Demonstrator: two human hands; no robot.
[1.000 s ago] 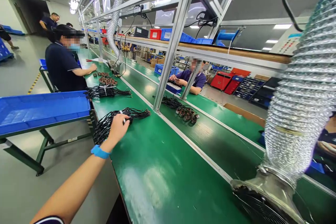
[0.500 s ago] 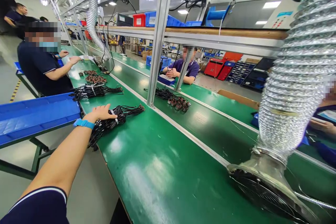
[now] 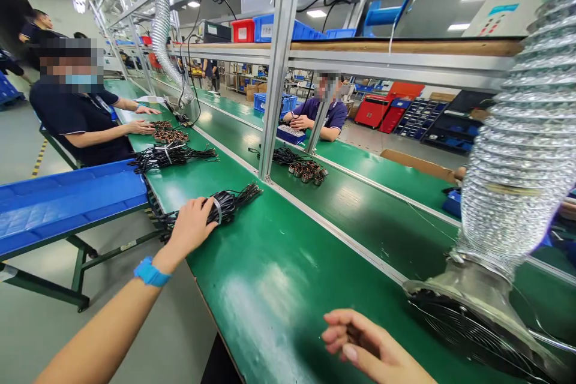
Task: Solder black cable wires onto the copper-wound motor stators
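The right hand (image 3: 362, 342) is nearest, at 6 o'clock, with its fingers (image 3: 337, 333) loosely curled and nothing showing in them, over the green bench (image 3: 270, 288). The left hand (image 3: 191, 229), wearing a blue wristband (image 3: 150, 272), lies at 10 o'clock with its fingers draped across a bundle of black wires (image 3: 229, 204) at the bench's edge; I cannot tell whether it is actually gripping. The bundle looks light and limp, its thin strands likely to snag, so the surest hold would be at the pale band (image 3: 217, 210) gathering them, not at the loose ends.

A blue tray (image 3: 67, 207) sits at 9 o'clock and a foil duct (image 3: 517, 162) at 3 o'clock. Farther off at 11 o'clock, a seated co-worker (image 3: 76, 120) has both hands near copper-coloured coils (image 3: 170, 135), just beyond a 2nd banded bundle (image 3: 171, 156).
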